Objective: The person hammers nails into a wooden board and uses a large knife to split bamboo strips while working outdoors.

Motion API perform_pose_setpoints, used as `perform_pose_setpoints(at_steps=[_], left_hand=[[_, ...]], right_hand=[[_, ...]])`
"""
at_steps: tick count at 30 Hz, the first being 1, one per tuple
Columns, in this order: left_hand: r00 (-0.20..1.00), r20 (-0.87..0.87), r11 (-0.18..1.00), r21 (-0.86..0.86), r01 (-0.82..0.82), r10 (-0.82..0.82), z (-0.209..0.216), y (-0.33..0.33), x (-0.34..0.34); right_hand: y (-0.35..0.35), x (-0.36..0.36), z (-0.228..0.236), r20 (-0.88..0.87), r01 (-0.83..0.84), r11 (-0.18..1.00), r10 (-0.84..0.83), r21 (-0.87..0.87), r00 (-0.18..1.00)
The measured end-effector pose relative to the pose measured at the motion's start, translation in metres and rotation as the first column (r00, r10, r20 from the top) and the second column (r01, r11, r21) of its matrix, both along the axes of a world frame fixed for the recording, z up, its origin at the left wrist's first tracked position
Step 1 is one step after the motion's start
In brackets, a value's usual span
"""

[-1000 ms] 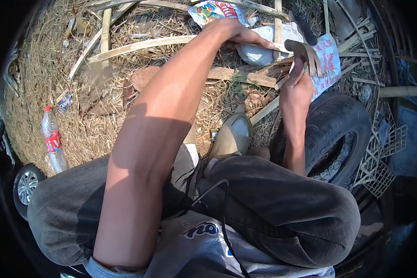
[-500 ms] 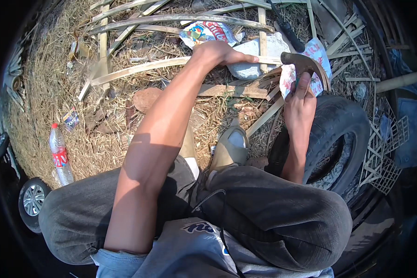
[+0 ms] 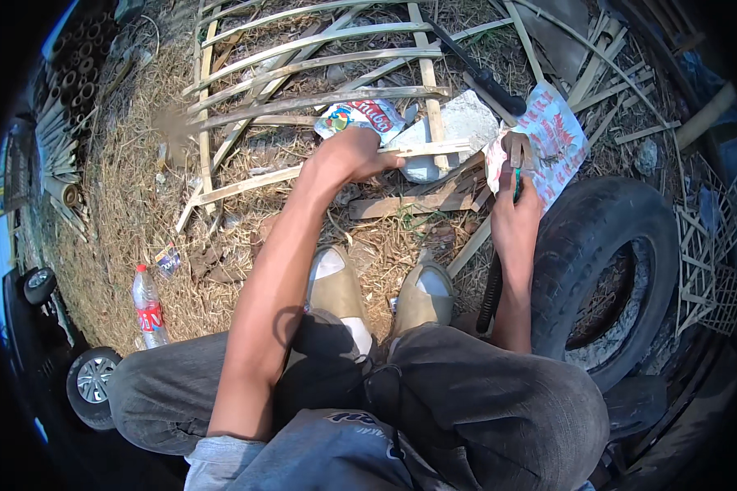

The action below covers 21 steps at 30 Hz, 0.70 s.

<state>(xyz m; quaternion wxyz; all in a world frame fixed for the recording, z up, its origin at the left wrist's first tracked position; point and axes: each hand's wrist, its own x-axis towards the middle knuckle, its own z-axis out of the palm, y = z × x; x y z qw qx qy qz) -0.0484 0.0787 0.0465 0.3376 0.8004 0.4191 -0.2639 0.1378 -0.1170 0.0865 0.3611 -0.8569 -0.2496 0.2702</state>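
Note:
My left hand (image 3: 350,157) is closed around a pale bamboo slat (image 3: 254,183), thumb stretched along it. The slat's right end lies across an upright slat (image 3: 428,74) of a bamboo lattice, above a pale stone block (image 3: 468,116). To the right, my right hand (image 3: 516,213) grips a hammer close under its dark metal head (image 3: 516,150). The hammer's black ribbed handle (image 3: 489,296) runs down beside my wrist. A small green piece shows at my right fingers; its kind is unclear. Printed wrapper sheet (image 3: 549,135) lies behind that hand.
A black-handled tool (image 3: 499,96) lies beyond the stone. An old tyre (image 3: 577,213) stands by my right forearm. A red-capped plastic bottle (image 3: 148,307) is at left. Cut bamboo (image 3: 57,176) is piled far left, and plastic mesh (image 3: 704,270) lies at right.
The hammer head has moved off the slat's end and turned, so its claw no longer shows sideways. My left hand still holds the slat. The whole view has shifted.

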Motion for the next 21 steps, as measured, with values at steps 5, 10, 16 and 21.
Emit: perform_pose_setpoints(at_steps=[5, 10, 16, 21], left_hand=[[0.952, 0.033, 0.876, 0.402, 0.267, -0.305, 0.034, 0.001, -0.009], [0.795, -0.084, 0.734, 0.336, 0.590, -0.601, 0.081, 0.017, -0.060], [0.918, -0.082, 0.821, 0.421, 0.386, -0.389, 0.064, 0.012, -0.131], [0.940, 0.265, 0.810, 0.586, 0.021, -0.215, -0.004, -0.003, -0.114]], right_hand=[[0.005, 0.010, -0.027, 0.125, -0.054, 0.998, 0.051, 0.020, 0.991], [0.006, 0.007, -0.003, 0.243, -0.056, 0.997, 0.043, 0.046, 0.969], [0.056, -0.044, -0.020, 0.310, -0.356, 0.926, 0.304, 0.127, 0.901], [0.074, -0.071, -0.035, 0.324, -0.455, 0.886, 0.408, 0.084, 0.854]])
